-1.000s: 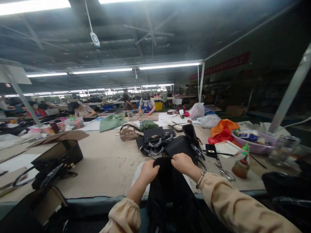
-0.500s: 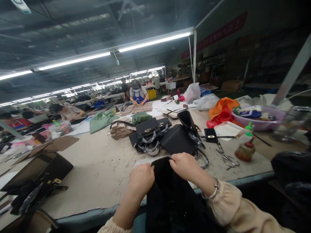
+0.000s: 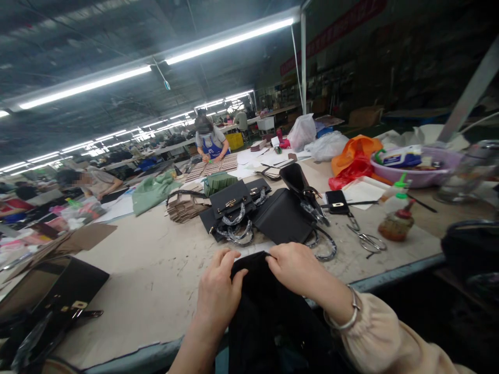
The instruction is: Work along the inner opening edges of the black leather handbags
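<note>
Rim handling, apparently: right hand [image 3: 294, 267] pinches black piece [image 3: 268, 317] at 6 o'clock; left hand [image 3: 219, 288], grip parted at its edge, should next close.

You see a long white light [image 3: 230, 42] up high — and a red banner [image 3: 331, 36] in the dark to your right.

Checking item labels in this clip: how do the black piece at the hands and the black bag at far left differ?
The right hand pinches the black piece at its edge; the black bag rests on the table, untouched. The bag shows a large gold clasp; the piece shows none. Both look black.
</note>
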Action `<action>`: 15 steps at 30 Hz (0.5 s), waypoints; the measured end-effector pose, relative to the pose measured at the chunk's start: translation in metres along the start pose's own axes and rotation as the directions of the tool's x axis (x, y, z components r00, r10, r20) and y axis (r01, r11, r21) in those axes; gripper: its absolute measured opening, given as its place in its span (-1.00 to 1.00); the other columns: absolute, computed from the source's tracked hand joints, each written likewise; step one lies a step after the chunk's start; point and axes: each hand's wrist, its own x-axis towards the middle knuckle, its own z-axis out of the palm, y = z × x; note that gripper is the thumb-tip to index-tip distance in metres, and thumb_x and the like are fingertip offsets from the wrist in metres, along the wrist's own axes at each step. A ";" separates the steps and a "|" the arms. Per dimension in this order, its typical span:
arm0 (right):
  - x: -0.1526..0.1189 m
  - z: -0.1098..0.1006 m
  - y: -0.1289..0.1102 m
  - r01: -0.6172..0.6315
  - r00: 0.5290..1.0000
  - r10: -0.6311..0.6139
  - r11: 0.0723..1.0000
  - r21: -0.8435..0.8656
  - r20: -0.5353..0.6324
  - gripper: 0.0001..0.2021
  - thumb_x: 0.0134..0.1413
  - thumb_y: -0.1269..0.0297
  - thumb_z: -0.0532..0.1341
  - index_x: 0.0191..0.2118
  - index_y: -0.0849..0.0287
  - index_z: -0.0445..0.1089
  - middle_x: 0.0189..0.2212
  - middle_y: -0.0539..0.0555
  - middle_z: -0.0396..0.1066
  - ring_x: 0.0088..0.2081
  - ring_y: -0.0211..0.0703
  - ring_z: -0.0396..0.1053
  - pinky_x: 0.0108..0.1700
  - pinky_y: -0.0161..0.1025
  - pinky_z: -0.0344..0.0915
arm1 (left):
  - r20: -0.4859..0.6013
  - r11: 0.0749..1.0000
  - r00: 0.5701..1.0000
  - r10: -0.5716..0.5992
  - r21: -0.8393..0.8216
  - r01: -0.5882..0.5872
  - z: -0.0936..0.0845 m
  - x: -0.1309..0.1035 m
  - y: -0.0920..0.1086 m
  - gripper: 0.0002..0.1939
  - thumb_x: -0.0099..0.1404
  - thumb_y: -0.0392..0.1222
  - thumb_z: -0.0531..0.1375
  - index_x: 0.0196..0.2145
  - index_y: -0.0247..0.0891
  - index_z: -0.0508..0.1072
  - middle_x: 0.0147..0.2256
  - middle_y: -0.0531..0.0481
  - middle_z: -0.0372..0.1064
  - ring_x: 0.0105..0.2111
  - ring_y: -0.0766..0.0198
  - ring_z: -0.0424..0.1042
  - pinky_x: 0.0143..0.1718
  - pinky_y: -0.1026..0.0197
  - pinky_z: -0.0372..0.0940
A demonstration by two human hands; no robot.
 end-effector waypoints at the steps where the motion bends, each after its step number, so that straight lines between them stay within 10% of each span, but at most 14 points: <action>1: 0.000 0.000 0.000 -0.003 1.000 0.003 1.000 -0.001 0.007 -0.65 0.19 0.21 -0.02 -0.41 0.14 0.48 -0.41 0.12 0.53 -0.34 -0.12 0.47 -0.31 -0.26 0.21 | -0.046 0.997 0.997 0.058 -0.046 -0.060 0.002 0.001 0.001 -0.79 0.20 -0.27 0.16 -0.17 -0.19 0.40 -0.09 -0.09 0.32 -0.11 0.15 0.36 -0.10 0.14 0.27; 15: 0.001 0.002 0.004 -0.005 1.000 0.005 1.000 -0.013 0.016 -0.67 0.18 0.21 -0.01 -0.42 0.12 0.47 -0.44 0.09 0.52 -0.37 -0.10 0.46 -0.37 -0.26 0.18 | -0.062 0.971 0.973 0.221 -0.079 -0.226 0.013 0.013 0.002 -0.96 0.16 -0.32 0.21 -0.41 -0.22 0.45 -0.16 -0.08 0.29 -0.13 0.11 0.31 -0.09 0.03 0.26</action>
